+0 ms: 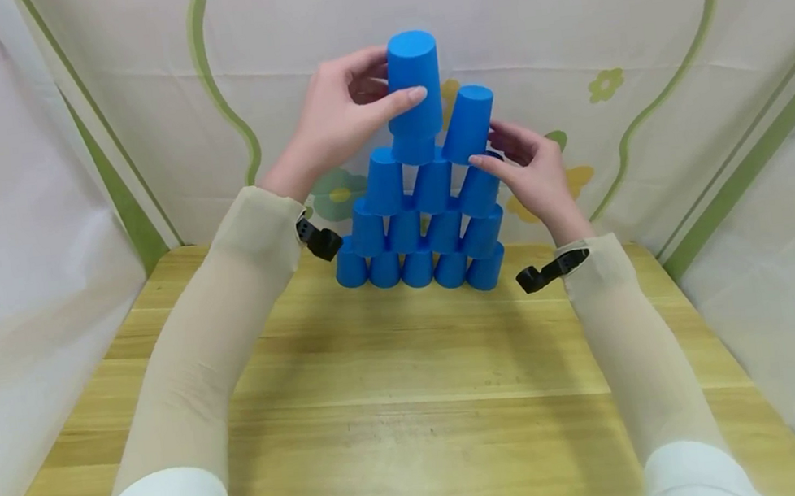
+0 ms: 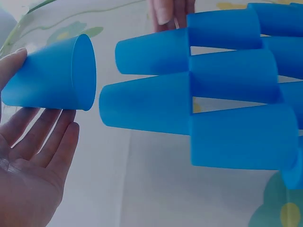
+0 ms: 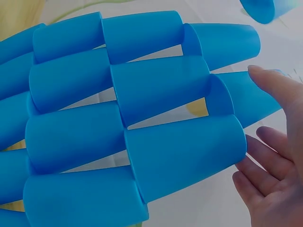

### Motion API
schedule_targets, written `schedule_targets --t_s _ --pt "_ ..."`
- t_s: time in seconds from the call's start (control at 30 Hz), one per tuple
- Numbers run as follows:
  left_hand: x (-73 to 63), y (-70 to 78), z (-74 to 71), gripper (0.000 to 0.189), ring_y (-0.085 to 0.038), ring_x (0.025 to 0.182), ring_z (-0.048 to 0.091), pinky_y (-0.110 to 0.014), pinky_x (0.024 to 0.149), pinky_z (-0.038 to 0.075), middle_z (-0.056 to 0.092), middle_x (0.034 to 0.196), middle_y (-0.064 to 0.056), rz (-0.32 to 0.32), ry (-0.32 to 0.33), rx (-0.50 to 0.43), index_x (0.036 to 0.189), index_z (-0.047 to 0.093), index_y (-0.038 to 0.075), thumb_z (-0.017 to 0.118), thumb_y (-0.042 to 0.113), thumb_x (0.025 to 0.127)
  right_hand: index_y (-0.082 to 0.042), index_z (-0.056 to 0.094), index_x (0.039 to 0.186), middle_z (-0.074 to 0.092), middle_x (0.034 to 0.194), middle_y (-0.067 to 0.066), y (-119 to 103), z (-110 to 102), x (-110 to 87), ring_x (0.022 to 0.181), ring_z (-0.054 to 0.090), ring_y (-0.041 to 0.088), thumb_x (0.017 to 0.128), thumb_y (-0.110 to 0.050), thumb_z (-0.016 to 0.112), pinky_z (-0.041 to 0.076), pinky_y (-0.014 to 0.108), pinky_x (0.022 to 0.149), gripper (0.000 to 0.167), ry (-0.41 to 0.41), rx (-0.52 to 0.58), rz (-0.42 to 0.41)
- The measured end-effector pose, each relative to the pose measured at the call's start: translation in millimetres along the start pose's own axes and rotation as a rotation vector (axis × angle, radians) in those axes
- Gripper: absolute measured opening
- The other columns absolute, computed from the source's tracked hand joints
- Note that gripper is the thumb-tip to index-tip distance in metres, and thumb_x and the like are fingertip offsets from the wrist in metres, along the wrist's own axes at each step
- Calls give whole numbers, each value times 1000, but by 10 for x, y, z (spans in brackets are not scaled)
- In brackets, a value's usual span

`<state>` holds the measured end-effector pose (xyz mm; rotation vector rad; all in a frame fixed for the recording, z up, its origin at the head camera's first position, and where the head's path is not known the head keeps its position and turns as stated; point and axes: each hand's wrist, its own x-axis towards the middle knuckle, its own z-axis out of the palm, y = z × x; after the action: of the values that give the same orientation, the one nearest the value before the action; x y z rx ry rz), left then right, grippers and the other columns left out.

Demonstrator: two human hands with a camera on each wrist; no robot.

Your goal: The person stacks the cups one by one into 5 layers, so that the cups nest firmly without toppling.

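Observation:
Blue cups, all upside down, form a stepped pyramid (image 1: 404,231) on the wooden table. My left hand (image 1: 338,115) holds another inverted cup (image 1: 413,58) above it, thumb on the near side and fingers behind. In the left wrist view, a gap separates this held cup (image 2: 52,75) from the two cups of the top row. Beside the top row's right cup (image 1: 469,125) is my right hand (image 1: 532,171), its fingers loosely spread. The right wrist view has the right thumb (image 3: 277,85) overlapping that cup, with the other fingers lower down, near the row below.
The pyramid stands toward the table's (image 1: 416,409) back edge. Close behind hangs a pale curtain (image 1: 153,104) with green lines and flowers, and pale cloth also hangs on both sides. Black wrist straps with cameras (image 1: 323,242) sit on both forearms.

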<state>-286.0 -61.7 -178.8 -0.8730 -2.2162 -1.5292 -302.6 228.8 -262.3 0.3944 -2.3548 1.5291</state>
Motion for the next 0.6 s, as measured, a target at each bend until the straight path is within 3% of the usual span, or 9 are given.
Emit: schedule_targets --t_s 0.23,0.6 --pt "260 111 51 63 -10 115 63 -27 101 47 64 135 5 -46 34 53 148 54 18 74 40 93 -12 55 148 58 144 9 94 -76 -159 132 53 23 93 -25 78 37 39 114 60 29 66 -7" --pt "559 216 292 67 -9 120 58 -24 103 44 59 142 5 -98 8 71 154 47 20 72 40 95 -12 62 140 62 138 12 257 -202 -539 129 56 27 90 -21 81 40 36 112 55 104 170 -4"
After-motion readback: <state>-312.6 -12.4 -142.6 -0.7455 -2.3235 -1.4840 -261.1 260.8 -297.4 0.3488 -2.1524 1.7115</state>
